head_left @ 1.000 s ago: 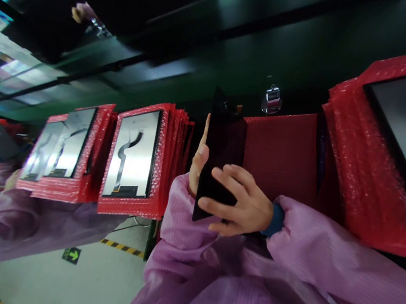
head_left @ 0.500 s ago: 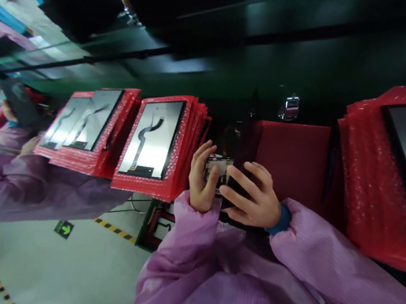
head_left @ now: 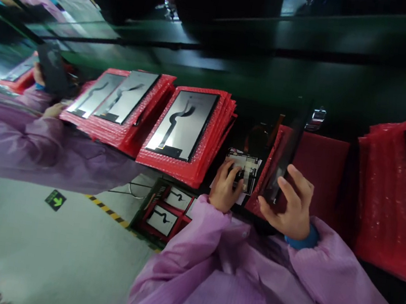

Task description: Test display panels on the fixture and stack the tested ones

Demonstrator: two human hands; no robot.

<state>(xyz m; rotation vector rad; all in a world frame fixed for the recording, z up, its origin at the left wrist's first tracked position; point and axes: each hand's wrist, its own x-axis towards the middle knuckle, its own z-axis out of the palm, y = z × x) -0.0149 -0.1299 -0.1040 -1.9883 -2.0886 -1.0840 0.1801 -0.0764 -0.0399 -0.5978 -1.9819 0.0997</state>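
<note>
A second ago both my hands were on the panel [head_left: 289,146]; now my left hand [head_left: 226,187] has moved onto the board [head_left: 251,171], and my right hand [head_left: 291,203] alone has the panel, swung rightward before the red sheet [head_left: 323,165]. The crate [head_left: 137,219] below has come further into view.

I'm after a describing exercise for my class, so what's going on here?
A person in a purple fabric smock has the left hand on a flat rectangular device showing silver and black parts. The right hand holds a thin dark flat panel nearly on edge beside it. To the left, a silver rectangular panel with a black ribbon cable lies on a stack of red bubble-wrap sleeves. Further left, a co-worker's hand holds a dark flat object.
</note>
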